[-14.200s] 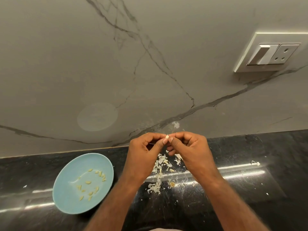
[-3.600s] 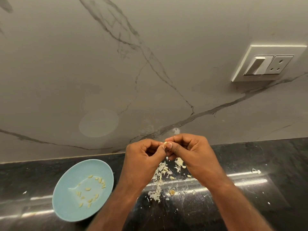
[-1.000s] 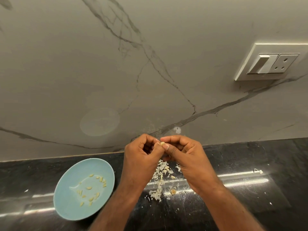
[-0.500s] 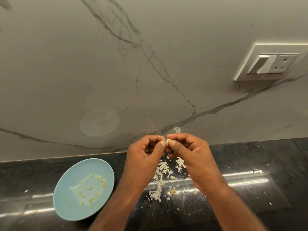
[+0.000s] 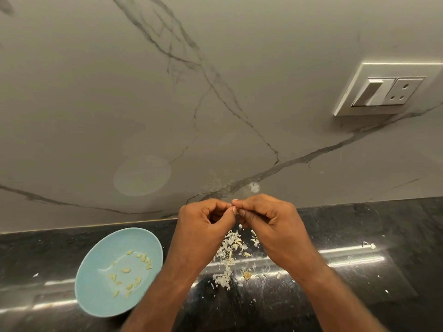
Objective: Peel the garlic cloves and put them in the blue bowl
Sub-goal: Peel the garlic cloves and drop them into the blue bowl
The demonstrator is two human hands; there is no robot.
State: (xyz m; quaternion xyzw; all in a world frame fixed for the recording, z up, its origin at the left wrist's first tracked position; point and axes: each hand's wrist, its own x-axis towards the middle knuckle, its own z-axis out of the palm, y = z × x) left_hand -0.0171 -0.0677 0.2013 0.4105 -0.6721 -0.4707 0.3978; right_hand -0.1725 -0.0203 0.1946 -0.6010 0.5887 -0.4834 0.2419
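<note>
My left hand [image 5: 203,222] and my right hand [image 5: 268,221] meet fingertip to fingertip above the black counter [image 5: 359,271], with fingers curled. Between the fingertips both hands pinch a small garlic clove [image 5: 236,209], almost wholly hidden by the fingers. The blue bowl [image 5: 96,288] stands on the counter to the left of my left forearm. Several peeled cloves [image 5: 129,271] lie scattered inside it. A heap of white garlic skins [image 5: 230,255] lies on the counter directly below my hands.
A grey marble wall [image 5: 191,104] rises right behind the counter. A white switch and socket plate [image 5: 388,89] is mounted on it at the upper right. Stray skin flakes [image 5: 370,245] dot the counter to the right.
The hands stay together over the skins with small finger movements. The pale clove tip seen between the fingertips half a second ago is now almost covered.
</note>
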